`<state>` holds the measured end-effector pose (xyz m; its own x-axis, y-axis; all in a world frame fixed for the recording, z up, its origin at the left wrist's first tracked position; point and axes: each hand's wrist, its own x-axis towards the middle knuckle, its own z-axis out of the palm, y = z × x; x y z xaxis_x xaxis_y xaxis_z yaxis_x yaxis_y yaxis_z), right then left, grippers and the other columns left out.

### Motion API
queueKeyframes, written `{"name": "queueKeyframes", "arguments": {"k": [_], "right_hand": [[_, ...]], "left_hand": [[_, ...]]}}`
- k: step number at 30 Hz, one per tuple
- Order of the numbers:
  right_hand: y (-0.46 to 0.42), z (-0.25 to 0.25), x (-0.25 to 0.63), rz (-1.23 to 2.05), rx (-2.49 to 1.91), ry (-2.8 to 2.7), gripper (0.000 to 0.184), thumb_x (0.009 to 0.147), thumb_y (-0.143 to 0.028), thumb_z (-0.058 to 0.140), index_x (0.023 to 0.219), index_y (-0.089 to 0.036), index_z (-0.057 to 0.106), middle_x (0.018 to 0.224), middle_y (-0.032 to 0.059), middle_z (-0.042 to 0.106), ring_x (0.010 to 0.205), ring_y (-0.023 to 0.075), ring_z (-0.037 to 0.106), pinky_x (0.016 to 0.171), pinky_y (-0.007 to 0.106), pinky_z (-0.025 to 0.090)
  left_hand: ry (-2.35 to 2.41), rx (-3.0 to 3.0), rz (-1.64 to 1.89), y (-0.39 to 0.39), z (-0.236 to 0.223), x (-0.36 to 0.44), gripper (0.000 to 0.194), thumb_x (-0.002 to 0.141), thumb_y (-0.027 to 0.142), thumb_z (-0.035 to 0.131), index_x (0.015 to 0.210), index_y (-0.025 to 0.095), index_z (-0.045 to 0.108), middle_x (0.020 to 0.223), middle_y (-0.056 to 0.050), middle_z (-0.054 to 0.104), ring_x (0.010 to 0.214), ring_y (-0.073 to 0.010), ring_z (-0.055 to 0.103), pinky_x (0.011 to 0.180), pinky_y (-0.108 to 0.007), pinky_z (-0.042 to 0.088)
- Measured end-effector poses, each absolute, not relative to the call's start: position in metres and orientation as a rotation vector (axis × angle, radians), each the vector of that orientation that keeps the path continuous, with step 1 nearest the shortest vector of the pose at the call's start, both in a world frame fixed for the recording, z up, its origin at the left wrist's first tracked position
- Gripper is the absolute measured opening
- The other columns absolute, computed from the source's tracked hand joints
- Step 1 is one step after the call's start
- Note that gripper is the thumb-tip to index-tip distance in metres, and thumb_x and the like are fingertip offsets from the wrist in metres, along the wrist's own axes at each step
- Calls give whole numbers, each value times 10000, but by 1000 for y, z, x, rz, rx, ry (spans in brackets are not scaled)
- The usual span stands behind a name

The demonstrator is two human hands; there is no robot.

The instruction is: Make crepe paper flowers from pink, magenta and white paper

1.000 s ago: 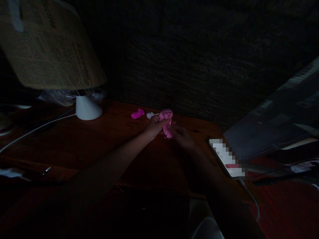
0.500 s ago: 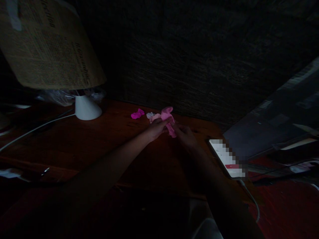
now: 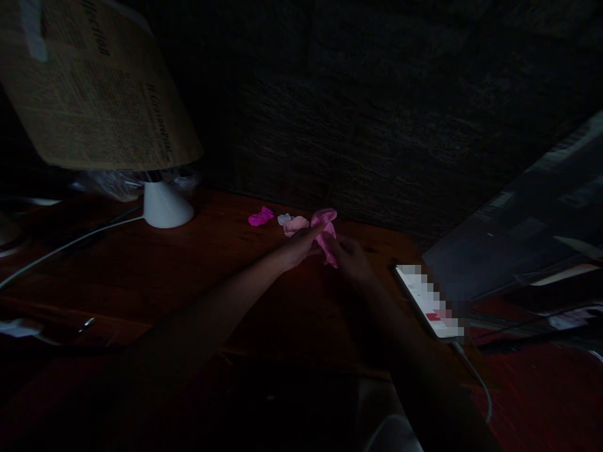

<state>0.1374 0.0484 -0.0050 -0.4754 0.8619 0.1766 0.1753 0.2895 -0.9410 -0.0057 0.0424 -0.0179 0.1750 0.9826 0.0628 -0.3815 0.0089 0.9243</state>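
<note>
While curled — both hands' fingers [image 3: 316,233] [image 3: 345,242] on pink piece [image 3: 330,252]

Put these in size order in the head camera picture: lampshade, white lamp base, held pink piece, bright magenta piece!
Largest to smallest:
1. lampshade
2. white lamp base
3. held pink piece, partly covered
4. bright magenta piece

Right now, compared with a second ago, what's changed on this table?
The crumpled pink piece, held by the left hand and right hand, has shifted slightly right and its folds look different. More of the pale pink piece shows beside the left hand. Neither hand let go. The magenta piece, white piece, lamp and phone stayed put.
</note>
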Motion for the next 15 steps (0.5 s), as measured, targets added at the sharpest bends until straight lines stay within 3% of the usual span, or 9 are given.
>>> {"name": "queueKeyframes", "arguments": {"k": [5,8,15], "right_hand": [[47,-5,135,1141,-956,-1783,627,791,-764,516,648,-169,649,483,9,582,398,105,467,402,230,325],[47,-5,133,1162,-998,-1722,637,777,-777,518,695,-165,677,501,21,611,395,110,476,397,234,327],[48,0,137,1442,-922,-1707,559,769,-693,623,708,-147,729,656,63,701,580,139,599,582,260,459]], "left_hand": [[857,1068,1236,39,-20,-3,411,820,556,642,755,156,572,638,-5,600,557,-94,558,580,-232,464],[953,1147,1250,40,-23,-3,388,837,527,620,710,163,575,620,-1,594,558,-89,538,578,-218,443],[1206,1385,1349,39,-23,-10,533,935,553,430,574,174,528,477,-1,526,445,-91,474,475,-231,345]]}}
